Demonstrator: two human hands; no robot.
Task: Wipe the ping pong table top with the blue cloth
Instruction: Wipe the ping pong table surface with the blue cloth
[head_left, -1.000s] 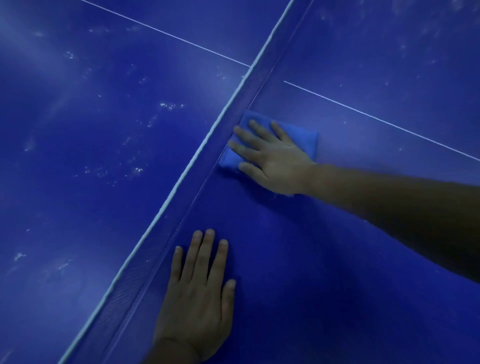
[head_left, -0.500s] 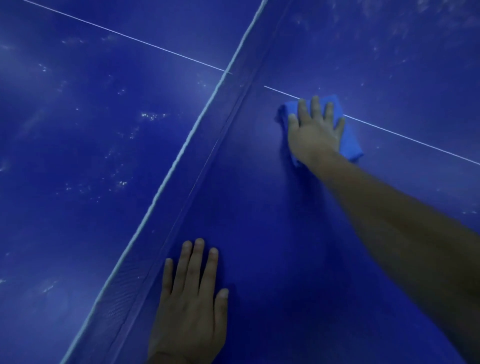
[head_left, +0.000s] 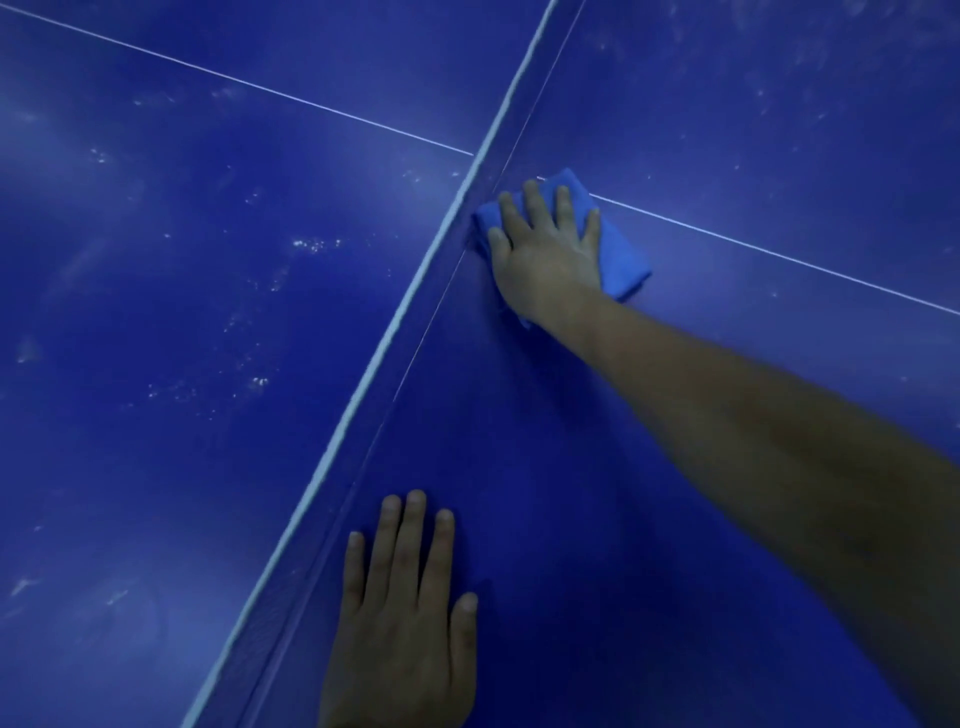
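Note:
The dark blue ping pong table top (head_left: 597, 493) fills the view. A folded blue cloth (head_left: 621, 254) lies on the near half, right beside the net, over the thin white centre line. My right hand (head_left: 545, 249) presses flat on the cloth with straight, spread fingers, the arm reaching in from the right. My left hand (head_left: 405, 618) rests flat on the table near the bottom edge, fingers straight, close to the net and holding nothing.
The net (head_left: 415, 332) with its white top band runs diagonally from bottom left to top centre. Beyond it the far half (head_left: 182, 312) shows pale dust specks and smears. The white centre line (head_left: 779, 254) crosses both halves.
My right hand has slid the cloth from out on the centre line back left against the net. The left hand has stayed flat in place.

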